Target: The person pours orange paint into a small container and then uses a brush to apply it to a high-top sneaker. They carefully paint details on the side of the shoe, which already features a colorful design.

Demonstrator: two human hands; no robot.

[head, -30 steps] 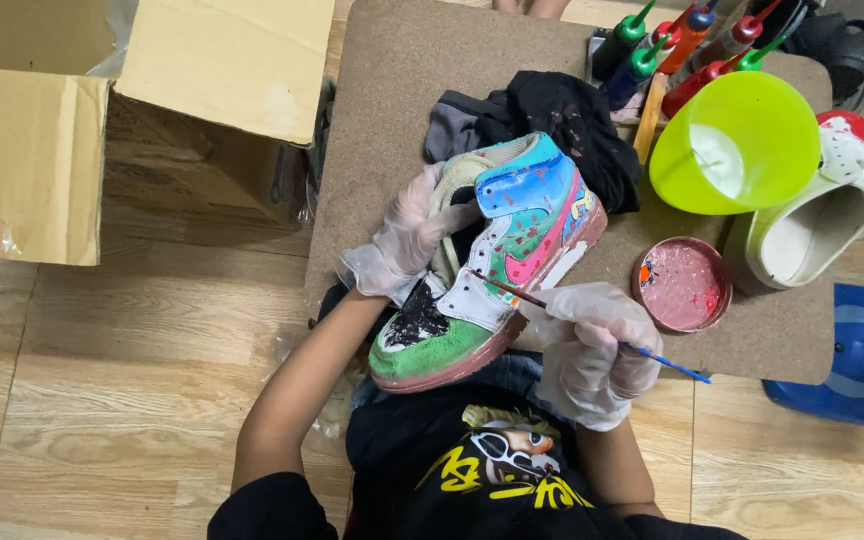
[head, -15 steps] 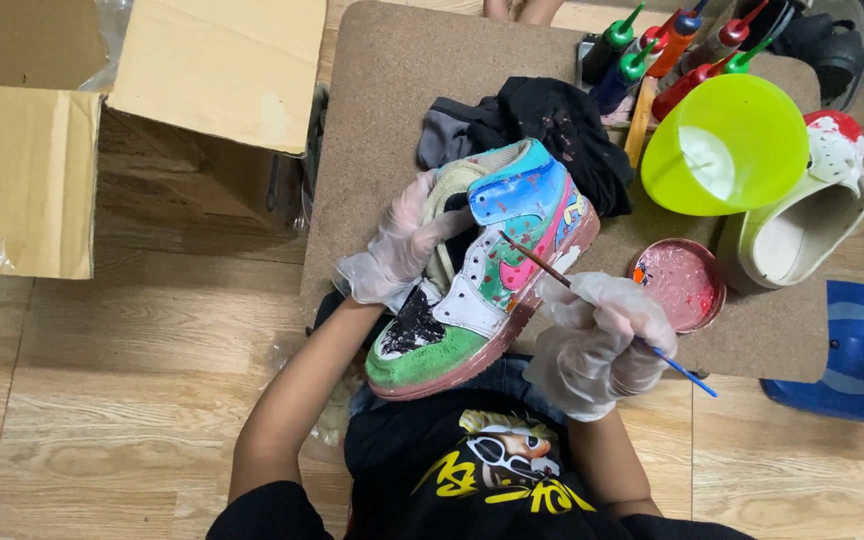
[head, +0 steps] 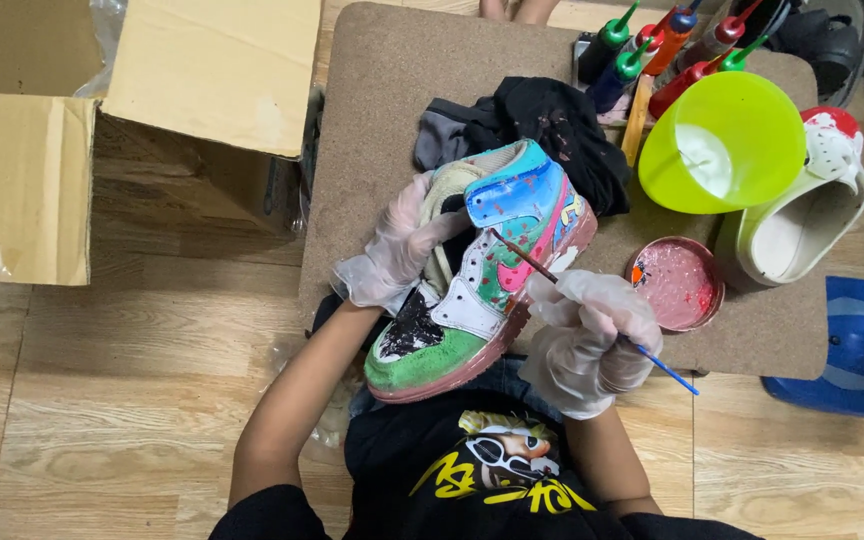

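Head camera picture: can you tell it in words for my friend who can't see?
A person in clear gloves paints a colourful sneaker: the left hand holds it inside the opening, and the right hand puts a thin paintbrush to its side. On the brown board are a pink paint dish, a lime green bowl, paint bottles and a black cloth.

Gloved left hand (head: pixel 399 250) inside painted sneaker (head: pixel 482 270), right hand (head: pixel 592 340) with brush (head: pixel 552 280) tip against it.

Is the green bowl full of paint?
No, the green bowl tips open toward the camera and shows only a whitish patch inside, while the pink paint sits in the small round dish beside it.
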